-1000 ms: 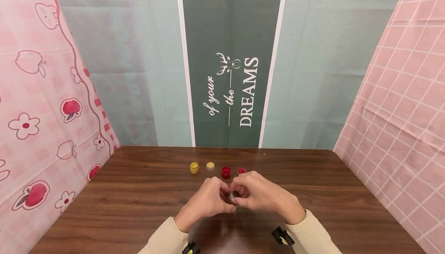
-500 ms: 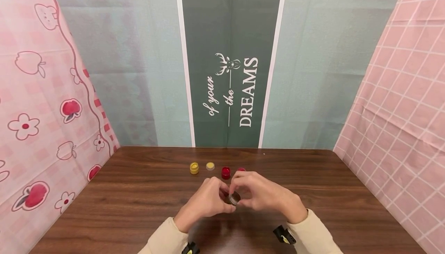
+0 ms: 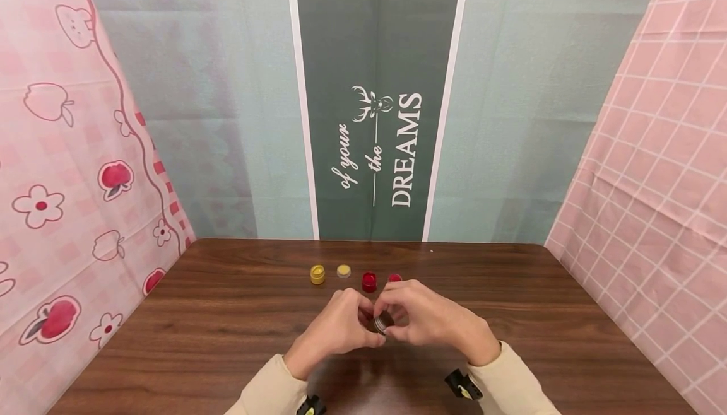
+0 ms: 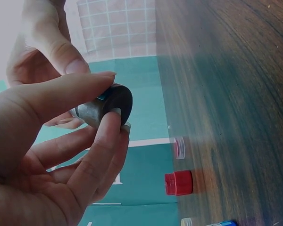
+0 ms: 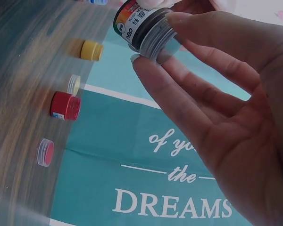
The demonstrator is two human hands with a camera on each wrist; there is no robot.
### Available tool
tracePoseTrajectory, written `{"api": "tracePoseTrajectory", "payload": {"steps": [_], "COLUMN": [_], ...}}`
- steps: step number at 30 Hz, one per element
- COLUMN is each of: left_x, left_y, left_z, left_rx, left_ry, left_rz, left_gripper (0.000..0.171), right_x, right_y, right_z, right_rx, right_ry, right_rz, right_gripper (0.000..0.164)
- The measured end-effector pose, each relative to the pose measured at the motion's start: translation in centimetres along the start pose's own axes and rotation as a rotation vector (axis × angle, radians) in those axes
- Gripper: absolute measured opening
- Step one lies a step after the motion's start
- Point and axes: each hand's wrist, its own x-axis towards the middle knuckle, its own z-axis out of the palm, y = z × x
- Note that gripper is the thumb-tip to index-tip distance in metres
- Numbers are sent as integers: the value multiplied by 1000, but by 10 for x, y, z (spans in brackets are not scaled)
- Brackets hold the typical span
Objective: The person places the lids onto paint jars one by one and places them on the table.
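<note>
Between both hands is a small jar of black paint (image 5: 132, 22) with a printed label, held tilted above the table. My left hand (image 3: 341, 323) grips the jar's body, its thumb and fingertips round the sides in the left wrist view. My right hand (image 3: 428, 314) pinches the clear ribbed lid (image 5: 155, 42) at the other end of the jar, thumb on one side and a finger on the other. The lid sits at the jar's mouth; how tightly cannot be seen. Beyond the hands stand an uncovered red paint jar (image 3: 369, 282) and an uncovered yellow paint jar (image 3: 317, 275).
A yellow-lined lid (image 3: 343, 271) lies between the yellow and red jars, and a red-lined lid (image 3: 394, 277) lies right of the red one. All rest on a brown wooden table (image 3: 170, 339). A blue-printed thing (image 4: 224, 223) is cut off at the left wrist view's edge.
The right fingers spread apart round the lid half a second ago and have since closed in on it again. The left hand stays in place with the jar.
</note>
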Motion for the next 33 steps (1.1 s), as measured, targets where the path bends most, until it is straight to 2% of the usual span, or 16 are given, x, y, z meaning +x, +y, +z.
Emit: {"api": "tracePoseTrajectory", "payload": {"steps": [11,20,24,28,33], "left_x": [1,0,0,1,1], "left_y": [0,2,1,1,1], "left_z": [0,0,0,-1,-1], "left_rx": [10,19,24,26,23], "left_ry": [9,6,9,10,4], "left_rz": [-15,-20,-15,-10,-4], "left_gripper": [17,19,19,19,18], "right_x": [1,3,1,-1,0], "right_y": [1,2,3,5,5], "right_z": [1,1,-1,-3,-2], "right_rx": [-5,-12,-15,-40,-65], "right_ry": [39,29,48,72,55], "right_rz": [0,18,-17,-86,-142], "right_gripper": [13,6,9,20,27]}}
